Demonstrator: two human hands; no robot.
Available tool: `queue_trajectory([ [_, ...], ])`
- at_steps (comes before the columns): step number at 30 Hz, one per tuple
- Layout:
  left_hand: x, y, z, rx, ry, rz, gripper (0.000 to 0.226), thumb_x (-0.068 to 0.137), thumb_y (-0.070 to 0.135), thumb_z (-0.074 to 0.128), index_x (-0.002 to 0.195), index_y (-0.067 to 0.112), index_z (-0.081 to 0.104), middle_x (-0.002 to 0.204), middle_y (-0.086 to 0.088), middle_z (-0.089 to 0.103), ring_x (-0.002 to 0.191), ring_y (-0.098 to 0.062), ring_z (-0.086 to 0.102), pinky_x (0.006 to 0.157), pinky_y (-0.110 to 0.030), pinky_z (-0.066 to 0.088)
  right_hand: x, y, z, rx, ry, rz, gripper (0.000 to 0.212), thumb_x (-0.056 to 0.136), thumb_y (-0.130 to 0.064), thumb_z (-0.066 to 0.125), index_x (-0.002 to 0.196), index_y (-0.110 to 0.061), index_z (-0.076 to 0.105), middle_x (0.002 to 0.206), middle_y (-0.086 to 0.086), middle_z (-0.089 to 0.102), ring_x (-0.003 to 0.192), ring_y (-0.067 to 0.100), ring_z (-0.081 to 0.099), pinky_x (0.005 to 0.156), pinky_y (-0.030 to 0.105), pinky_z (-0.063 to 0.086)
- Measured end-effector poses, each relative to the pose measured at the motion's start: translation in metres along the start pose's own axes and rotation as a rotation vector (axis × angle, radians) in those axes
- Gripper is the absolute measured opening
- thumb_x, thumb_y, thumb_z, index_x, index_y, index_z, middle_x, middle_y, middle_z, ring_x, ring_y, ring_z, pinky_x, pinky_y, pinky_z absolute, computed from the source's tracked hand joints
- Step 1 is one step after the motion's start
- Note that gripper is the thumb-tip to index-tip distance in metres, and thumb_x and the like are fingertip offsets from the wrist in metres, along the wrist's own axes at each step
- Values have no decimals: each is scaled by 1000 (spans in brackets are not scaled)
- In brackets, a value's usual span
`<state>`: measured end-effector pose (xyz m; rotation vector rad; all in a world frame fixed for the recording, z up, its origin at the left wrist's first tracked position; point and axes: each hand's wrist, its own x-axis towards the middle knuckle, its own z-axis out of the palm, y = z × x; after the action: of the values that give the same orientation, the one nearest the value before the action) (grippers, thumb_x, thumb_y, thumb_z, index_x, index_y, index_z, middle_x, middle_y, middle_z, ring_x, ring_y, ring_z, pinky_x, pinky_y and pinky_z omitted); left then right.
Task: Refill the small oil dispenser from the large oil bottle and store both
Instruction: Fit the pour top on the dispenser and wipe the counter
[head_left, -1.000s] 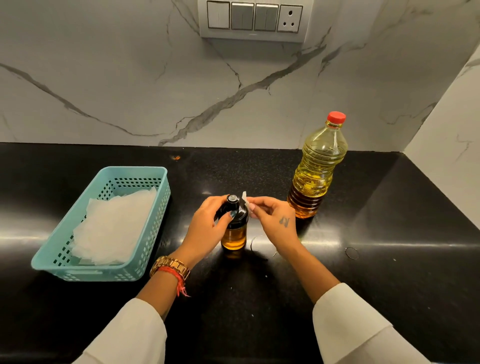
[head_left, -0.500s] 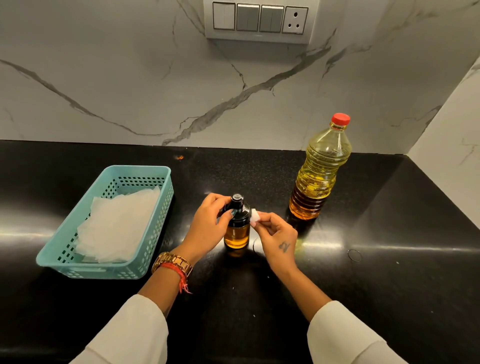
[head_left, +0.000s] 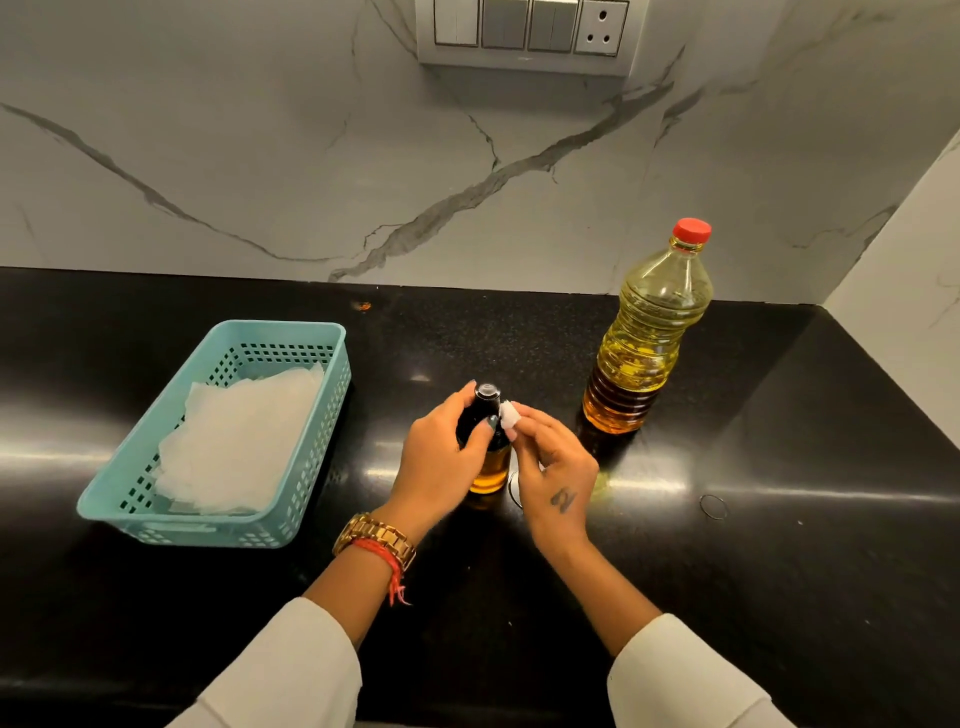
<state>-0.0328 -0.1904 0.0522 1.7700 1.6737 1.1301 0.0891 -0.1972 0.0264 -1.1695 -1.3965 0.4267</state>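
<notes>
Left hand (head_left: 441, 457) gripped the upright dispenser (head_left: 488, 441) while right hand (head_left: 556, 467) pinched a white wad (head_left: 509, 415) against its cap.

The scene is lit pretty evenly and brightly from overhead. Soft streaks of glare are smeared across the glossy black stone worktop (head_left: 779, 415), left and right. The tall clear plastic oil bottle with the red cap (head_left: 644, 338) is lit through, so a yellow glow is thrown at its base. Slight motion blur is seen on the fingers (head_left: 524, 421) of the right hand. Wide-angle bending is noticed at the edges, where the white marble wall (head_left: 260, 156) looks bowed.
</notes>
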Motion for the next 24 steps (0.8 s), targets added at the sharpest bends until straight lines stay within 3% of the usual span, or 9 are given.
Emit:
queue_trajectory([
  [4,-1,-3,3,8,6,20,44,89,21,58,133,14,50,124,-1,62,115,-12,55,95,-21,44,-7,-3,1,174,61,169,31,79,2,67,99,-21,67,101,-10,68,98,2,64,86,22,53],
  [9,7,-5,-6,-48,-54,68,39,88,13,59,126,15,55,122,2,60,114,-9,54,97,-22,43,-8,5,-5,237,-56,266,31,80,2,66,91,-27,69,94,-1,71,92,11,68,82,27,54],
  [13,15,-9,-15,-54,-115,47,31,86,8,60,117,8,59,115,1,48,111,-14,52,99,-34,45,8,10,-11,152,-147,368,28,78,0,69,79,-28,68,81,-6,71,76,-4,65,73,18,49],
  [16,18,-7,-17,10,-134,68,26,87,9,60,113,8,61,105,1,48,101,-15,54,89,-26,47,35,1,-11,50,-153,225,16,78,-6,71,90,-17,71,83,-5,68,73,-7,63,68,8,47],
  [18,18,-5,-17,37,-124,88,27,87,9,59,114,10,60,103,1,50,98,-15,54,85,-26,46,45,-6,-6,-34,-206,102,16,78,-10,72,94,-11,72,86,-5,67,77,0,63,71,13,51],
  [21,15,-3,-16,8,-102,71,35,87,9,59,121,16,55,112,1,55,105,-13,54,91,-28,47,42,-8,-2,-153,-232,3,12,78,-9,70,90,-9,72,89,2,70,81,10,63,74,26,54],
  [24,13,0,-15,18,-85,44,32,88,8,57,119,16,56,114,0,58,106,-11,54,91,-25,46,31,-2,-4,-175,-190,-90,12,80,-5,66,90,-12,70,89,0,69,85,10,63,74,26,54],
])
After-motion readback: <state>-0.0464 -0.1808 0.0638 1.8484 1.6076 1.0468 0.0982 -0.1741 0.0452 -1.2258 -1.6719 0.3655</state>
